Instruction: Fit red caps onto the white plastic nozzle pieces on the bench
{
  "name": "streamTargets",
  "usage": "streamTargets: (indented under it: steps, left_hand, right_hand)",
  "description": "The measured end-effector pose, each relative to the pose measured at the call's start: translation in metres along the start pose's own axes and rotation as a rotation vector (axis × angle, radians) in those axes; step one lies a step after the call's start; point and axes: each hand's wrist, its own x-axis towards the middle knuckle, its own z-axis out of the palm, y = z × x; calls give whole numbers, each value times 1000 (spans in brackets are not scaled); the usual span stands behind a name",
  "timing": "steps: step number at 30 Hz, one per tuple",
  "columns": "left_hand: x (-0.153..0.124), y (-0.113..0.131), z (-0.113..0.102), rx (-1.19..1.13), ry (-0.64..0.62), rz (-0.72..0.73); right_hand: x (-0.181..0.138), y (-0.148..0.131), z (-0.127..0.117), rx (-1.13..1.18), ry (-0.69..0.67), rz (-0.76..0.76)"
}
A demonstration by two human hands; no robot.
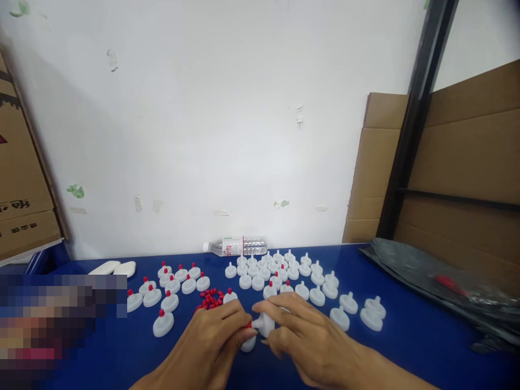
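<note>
In front of me, my right hand point(311, 336) grips a white plastic nozzle lid point(267, 325), tipped so its spout points left. My left hand point(211, 341) pinches a small red cap point(249, 325) at the spout's tip; how far it is seated is hidden by my fingers. Another white lid point(248, 344) shows beneath my left fingers. Just beyond that hand lies a pile of loose red caps point(210, 299). Several red-tipped lids point(163, 325) stand on the left. Many lids with bare spouts point(317, 296) stand at centre and right, a few red-tipped ones among them.
A clear plastic bottle point(233, 247) lies against the wall on the blue table point(195, 287). Two white rounded objects point(106, 267) sit at the back left. Black plastic sheeting point(430, 287) covers the right side. Cardboard point(28, 162) stands left, with more cardboard point(467, 157) behind a dark post point(418, 108).
</note>
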Motion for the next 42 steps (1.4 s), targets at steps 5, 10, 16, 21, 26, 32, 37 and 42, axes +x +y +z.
streamTargets:
  steps: [5, 10, 16, 21, 26, 32, 37, 42]
  left_hand:
    - [0, 1, 1, -24, 38, 8]
    - [8, 0, -8, -19, 118, 8]
    - [9, -16, -13, 33, 248, -30]
    - [8, -33, -7, 173, 126, -168]
    - [12, -35, -4, 237, -25, -175]
    - [12, -40, -8, 268, -21, -182]
    - [13, -44, -25, 292, 15, -199]
    - [12, -48, -40, 397, -60, -239]
  right_hand:
    - [3, -3, 2, -30, 8, -12]
    - [1, 4, 2, -23, -38, 23]
    - [-3, 21, 2, 27, -155, 155]
    - [-7, 27, 2, -8, -157, 297]
    - [-6, 24, 2, 48, -141, 223]
    - [-4, 20, 4, 84, -129, 199]
    - [-5, 21, 5, 109, -167, 225]
    - [-6, 17, 1, 133, -282, 253]
